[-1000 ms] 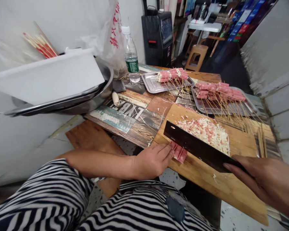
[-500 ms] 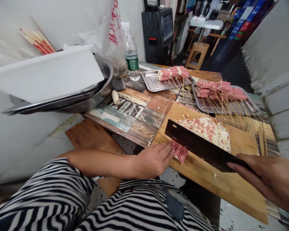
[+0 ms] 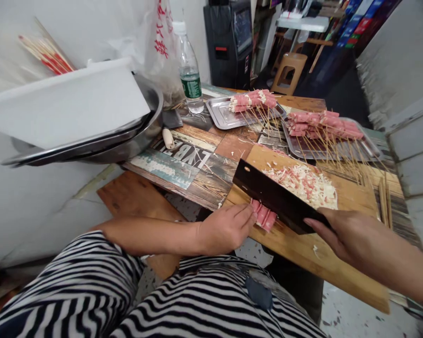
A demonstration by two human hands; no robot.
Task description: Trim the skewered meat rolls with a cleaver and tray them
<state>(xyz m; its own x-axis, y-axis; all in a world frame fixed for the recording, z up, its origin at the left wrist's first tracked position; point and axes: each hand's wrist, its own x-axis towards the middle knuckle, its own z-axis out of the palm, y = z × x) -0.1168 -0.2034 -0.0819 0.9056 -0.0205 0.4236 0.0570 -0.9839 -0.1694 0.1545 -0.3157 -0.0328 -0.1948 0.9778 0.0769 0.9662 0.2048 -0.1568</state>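
Observation:
My right hand is wrapped round the handle of a dark cleaver, its broad blade slanting over the wooden cutting board. Just below the blade lie pink meat rolls, side by side near the board's left edge. My left hand holds these rolls at their left end, fingers bent and pressed together. Behind the blade is a pile of chopped white enoki mushroom with pink meat bits. Part of the pile is hidden by the cleaver.
Two metal trays hold skewered meat rolls at the back. Loose bamboo skewers lie right of the board. A water bottle stands near a steel basin at the left, which carries a white tray.
My right hand and the cleaver have shifted left, and the blade is closer to the meat rolls. My left hand stays at the rolls. The view has tilted slightly.

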